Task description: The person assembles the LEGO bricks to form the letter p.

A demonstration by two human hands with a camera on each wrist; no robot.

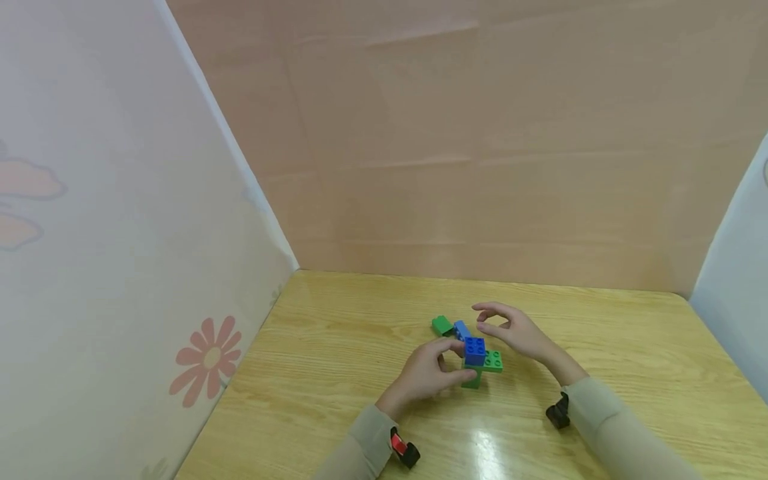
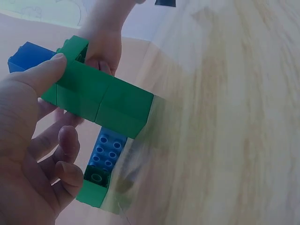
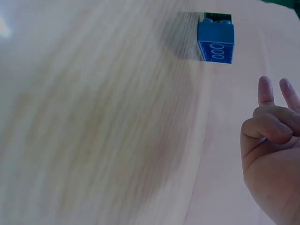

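Note:
My left hand (image 1: 429, 373) grips a small stack of toy building bricks between thumb and fingers. A dark blue square brick (image 1: 475, 351) tops the stack, above a lighter green brick (image 1: 493, 361) that juts out to the right. Below these, green bricks (image 2: 122, 105) form the stem, seen from the side in the left wrist view. My right hand (image 1: 519, 333) hovers to the right of the stack, fingers loosely bent, with nothing in it. Beyond the stack lie a loose blue brick (image 1: 461, 330) and a loose green brick (image 1: 442, 325), close together.
The wooden table (image 1: 336, 333) meets a tan back wall (image 1: 480, 167) behind the bricks. On the left stands a pale panel (image 1: 120, 233) printed with flowers. Dark camera straps (image 1: 558, 412) sit at both wrists.

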